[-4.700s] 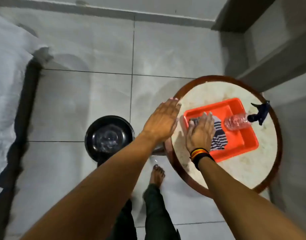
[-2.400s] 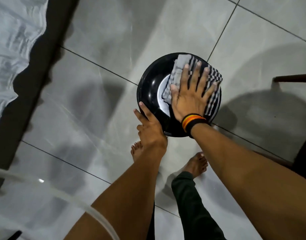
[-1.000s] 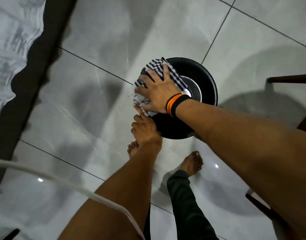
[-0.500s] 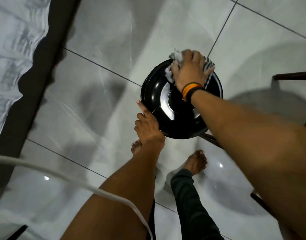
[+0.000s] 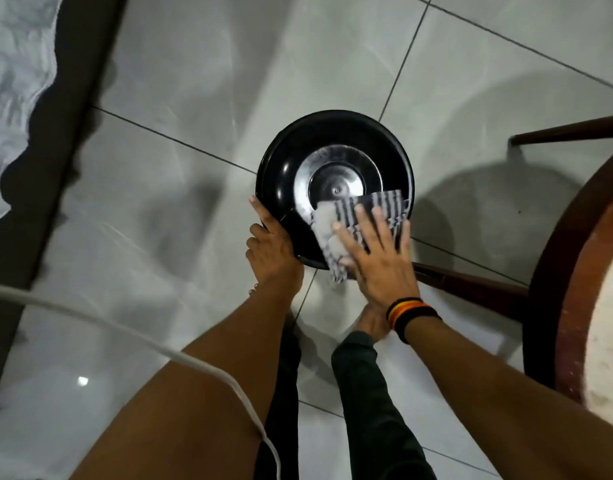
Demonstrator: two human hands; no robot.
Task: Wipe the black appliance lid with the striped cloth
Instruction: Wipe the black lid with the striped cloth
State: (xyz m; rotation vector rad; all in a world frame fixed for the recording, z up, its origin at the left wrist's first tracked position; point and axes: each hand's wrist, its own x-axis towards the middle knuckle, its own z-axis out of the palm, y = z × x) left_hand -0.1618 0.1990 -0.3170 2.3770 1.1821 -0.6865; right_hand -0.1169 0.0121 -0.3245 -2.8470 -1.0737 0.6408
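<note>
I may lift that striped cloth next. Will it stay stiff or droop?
Probably droop: the striped cloth follows the black lid's curve and hangs past its rim. Likely light, since the flat right hand alone slides it.

A round table [image 5: 554, 306] stands at the right on grey tiles [image 5: 194, 81]. Well left of the table lies white bedding [image 5: 10, 81]; a white cable [image 5: 125, 327] curves between them.

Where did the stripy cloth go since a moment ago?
The right hand slid the striped cloth from the far edge of the black appliance lid round to the near right edge, and its fingers are now spread flat on it. The left hand stayed gripping the lid's near left rim.
</note>
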